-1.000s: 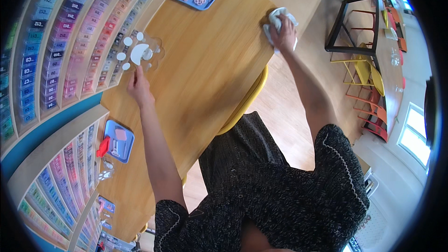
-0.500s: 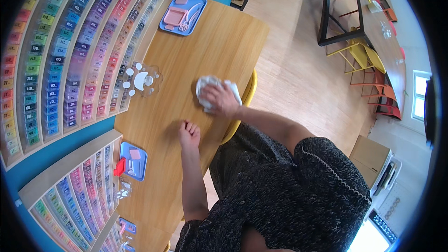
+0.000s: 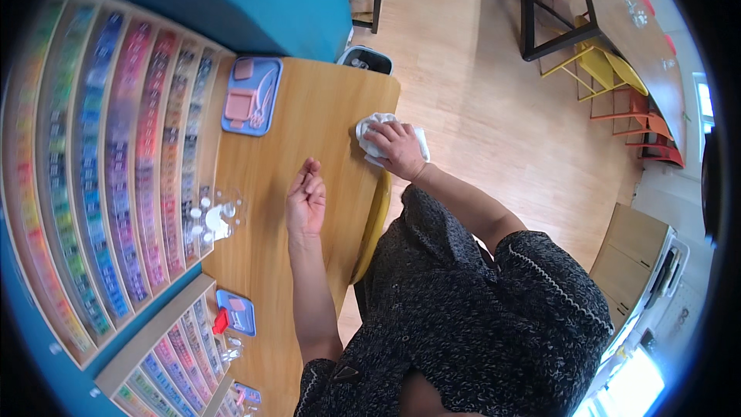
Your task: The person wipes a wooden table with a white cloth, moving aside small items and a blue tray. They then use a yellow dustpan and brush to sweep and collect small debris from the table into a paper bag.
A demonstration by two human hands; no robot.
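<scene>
My right hand (image 3: 397, 148) presses down on a crumpled white cloth (image 3: 371, 127), its fingers spread over it. The cloth lies at the right edge of the wooden table (image 3: 316, 100), and part of it sticks out beside the wrist. Over the middle of the table is my left hand (image 3: 307, 199), palm turned up, fingers loosely bent and partly apart, with nothing in it.
A blue tray (image 3: 252, 128) with pink pieces sits at the table's far left. Racks of coloured cases (image 3: 123, 162) line the left side, near a clear paw-shaped piece (image 3: 218, 222). A yellow chair (image 3: 373, 225) adjoins the table edge; a bin (image 3: 367, 54) stands beyond the far end.
My right hand has slid the cloth toward the table's far right edge. My left hand has loosened from a fist, palm now up. The view has shifted, bringing the bin into sight.
</scene>
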